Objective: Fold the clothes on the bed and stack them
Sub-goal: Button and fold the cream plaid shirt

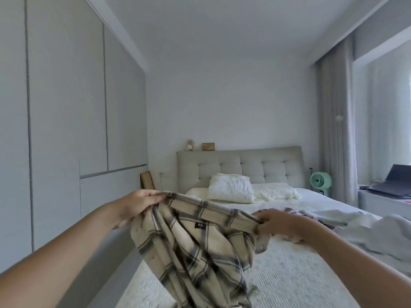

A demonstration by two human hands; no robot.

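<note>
A: What's the room?
B: Wardrobe [66, 107] at nine o'clock, bed [289, 274] from center to five, curtain [335, 130] at two.
A: On the bed?
B: Pillows [231, 187] at twelve, loose clothes [355, 221] at three.
A: The hands?
B: Left hand [135, 203] and right hand [282, 225] each grip the shirt [195, 252], held above the bed's near edge.

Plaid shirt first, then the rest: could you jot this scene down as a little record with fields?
held item: plaid shirt, hanging in the air over the bed
left hand: grips the shirt's top edge
right hand: grips the top edge at the other end
still unfolded: pale clothes heaped on the bed's right side
pillows: at the headboard
nearby: green fan, laptop
</note>
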